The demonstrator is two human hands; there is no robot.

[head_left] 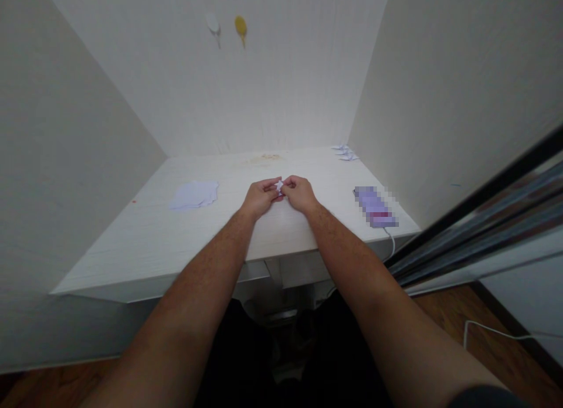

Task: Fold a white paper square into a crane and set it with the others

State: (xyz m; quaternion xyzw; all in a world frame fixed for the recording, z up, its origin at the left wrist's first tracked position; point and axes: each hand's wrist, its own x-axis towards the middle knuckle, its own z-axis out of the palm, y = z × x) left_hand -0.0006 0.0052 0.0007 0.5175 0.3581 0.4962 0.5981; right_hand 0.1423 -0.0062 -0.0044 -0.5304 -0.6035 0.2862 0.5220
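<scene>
A small folded white paper [279, 187] is pinched between my two hands above the middle of the white desk [246, 232]. My left hand [260, 198] grips its left side, fingers pointing to the right. From the other side my right hand [299, 192] holds it between thumb and fingers. Fingers cover much of the paper, so its exact folds are hard to make out. To the left lies a loose stack of white paper sheets [196, 195]. Several small folded paper cranes [345, 153] stand in the far right corner.
A blurred-out phone [375, 207] with a white cable [393, 244] lies at the right of the desk. Walls close in the desk at the back and sides. Two hooks, one white [213, 24] and one yellow [240, 26], are on the back wall.
</scene>
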